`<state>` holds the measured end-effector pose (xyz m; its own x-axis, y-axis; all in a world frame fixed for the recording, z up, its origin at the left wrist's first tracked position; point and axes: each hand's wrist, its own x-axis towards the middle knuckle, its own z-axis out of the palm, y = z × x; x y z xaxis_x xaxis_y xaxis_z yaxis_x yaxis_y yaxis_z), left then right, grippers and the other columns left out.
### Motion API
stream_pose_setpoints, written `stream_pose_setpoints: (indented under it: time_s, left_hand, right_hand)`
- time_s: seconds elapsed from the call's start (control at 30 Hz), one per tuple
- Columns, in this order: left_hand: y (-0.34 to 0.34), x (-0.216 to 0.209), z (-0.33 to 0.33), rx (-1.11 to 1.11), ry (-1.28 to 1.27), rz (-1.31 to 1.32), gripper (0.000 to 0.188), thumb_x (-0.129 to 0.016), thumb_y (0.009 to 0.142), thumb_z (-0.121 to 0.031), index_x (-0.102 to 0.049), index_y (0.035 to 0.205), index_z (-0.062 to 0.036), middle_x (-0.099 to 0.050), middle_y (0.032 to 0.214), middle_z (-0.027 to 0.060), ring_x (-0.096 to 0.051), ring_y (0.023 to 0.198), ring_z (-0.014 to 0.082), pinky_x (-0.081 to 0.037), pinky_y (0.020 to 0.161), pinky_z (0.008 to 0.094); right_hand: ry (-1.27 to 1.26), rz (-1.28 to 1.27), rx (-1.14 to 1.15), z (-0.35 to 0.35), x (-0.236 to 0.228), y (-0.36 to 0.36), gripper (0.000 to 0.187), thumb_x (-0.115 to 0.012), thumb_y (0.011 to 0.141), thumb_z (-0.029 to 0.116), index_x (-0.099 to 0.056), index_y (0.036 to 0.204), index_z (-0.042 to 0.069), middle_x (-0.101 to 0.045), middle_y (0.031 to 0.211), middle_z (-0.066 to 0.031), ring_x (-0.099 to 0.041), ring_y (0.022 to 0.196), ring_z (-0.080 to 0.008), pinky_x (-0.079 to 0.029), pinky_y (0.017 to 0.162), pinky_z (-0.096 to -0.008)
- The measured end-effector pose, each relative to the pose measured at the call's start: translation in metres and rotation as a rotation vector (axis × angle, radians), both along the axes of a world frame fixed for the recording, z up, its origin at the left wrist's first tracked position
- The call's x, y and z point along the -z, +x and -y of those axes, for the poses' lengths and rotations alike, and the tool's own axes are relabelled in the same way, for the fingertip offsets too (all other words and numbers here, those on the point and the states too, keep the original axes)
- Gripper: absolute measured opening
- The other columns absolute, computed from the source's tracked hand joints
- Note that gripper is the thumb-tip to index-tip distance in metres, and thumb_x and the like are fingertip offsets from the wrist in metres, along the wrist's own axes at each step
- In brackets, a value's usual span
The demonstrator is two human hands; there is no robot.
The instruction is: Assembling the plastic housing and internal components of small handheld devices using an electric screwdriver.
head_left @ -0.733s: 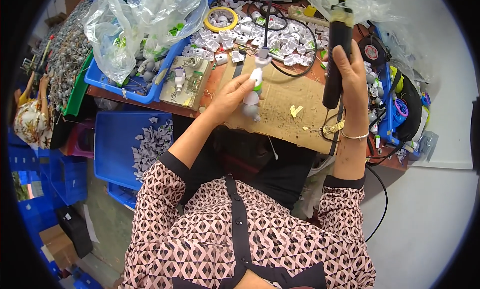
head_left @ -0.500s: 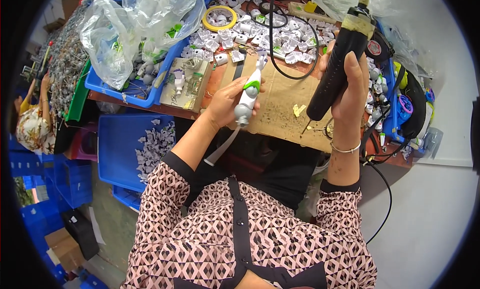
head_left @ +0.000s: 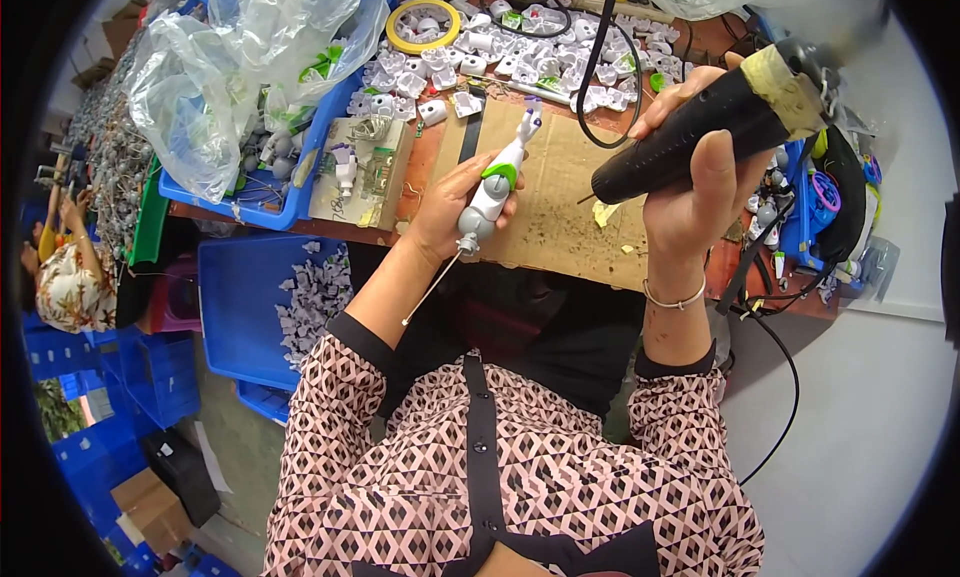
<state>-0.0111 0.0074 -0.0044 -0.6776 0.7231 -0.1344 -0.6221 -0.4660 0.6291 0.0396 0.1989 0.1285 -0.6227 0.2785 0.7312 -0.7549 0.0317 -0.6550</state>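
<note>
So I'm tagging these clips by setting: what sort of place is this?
Most likely a small assembly workshop: a powered screwdriver in the right hand, heaps of white plastic parts on the bench, and blue bins holding more.

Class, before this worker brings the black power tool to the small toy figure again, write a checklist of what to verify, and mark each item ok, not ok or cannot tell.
1. Left hand grips the toy figure firmly: ok.
2. Right hand wraps the black power tool: ok.
3. Tool tip apart from the figure: ok.
4. Tool tip lined up with a screw hole: cannot tell.
5. Cardboard sheet lies under the work: ok.
6. Black cable clear of the figure: ok.
</note>
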Motion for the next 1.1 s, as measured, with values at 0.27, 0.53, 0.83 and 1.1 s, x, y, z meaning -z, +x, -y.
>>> stream_pose_setpoints:
  time_s: [0.27, 0.53, 0.83, 1.1]
  left_hand:
    - [0.0, 0.0, 0.005, 0.078, 0.101, -0.042, 0.04, -0.031, 0.099, -0.026, -0.039, 0.127, 0.0027, -0.057, 0.094, 0.0135, -0.058, 0.069, 0.0171, -0.049, 0.056, 0.0256]
    - [0.001, -0.005, -0.001, 0.068, 0.094, -0.093, 0.047, -0.042, 0.093, -0.025, -0.033, 0.132, 0.0001, -0.055, 0.107, 0.0102, -0.054, 0.081, 0.0142, -0.046, 0.072, 0.0273]
    - [0.011, -0.015, -0.008, 0.155, -0.208, -0.369, 0.057, -0.059, 0.085, -0.012, -0.031, 0.134, -0.003, -0.051, 0.114, 0.0063, -0.054, 0.095, 0.0116, -0.042, 0.086, 0.027]
    - [0.006, -0.008, -0.005, 0.178, -0.121, -0.269, 0.054, -0.056, 0.088, -0.013, -0.029, 0.133, -0.0034, -0.053, 0.109, 0.0083, -0.058, 0.09, 0.0145, -0.046, 0.083, 0.0287]
  right_hand:
    - [0.011, -0.062, 0.014, 0.016, -0.012, -0.004, 0.06, -0.057, 0.085, 0.034, -0.033, 0.125, -0.004, -0.05, 0.095, -0.0164, -0.055, 0.071, -0.0211, -0.049, 0.059, -0.0325]
    - [0.007, -0.074, 0.007, 0.02, -0.01, -0.004, 0.06, -0.057, 0.085, 0.035, -0.033, 0.125, -0.003, -0.05, 0.095, -0.0163, -0.054, 0.07, -0.021, -0.049, 0.059, -0.0325]
    - [-0.041, -0.098, -0.02, 0.029, -0.011, -0.005, 0.072, -0.059, 0.082, 0.047, -0.028, 0.13, 0.003, -0.051, 0.094, -0.0132, -0.056, 0.069, -0.0209, -0.05, 0.06, -0.0339]
    - [0.053, -0.03, -0.033, 0.038, -0.008, -0.01, 0.074, -0.057, 0.084, 0.048, -0.025, 0.132, 0.002, -0.051, 0.094, -0.0145, -0.056, 0.068, -0.02, -0.05, 0.06, -0.033]
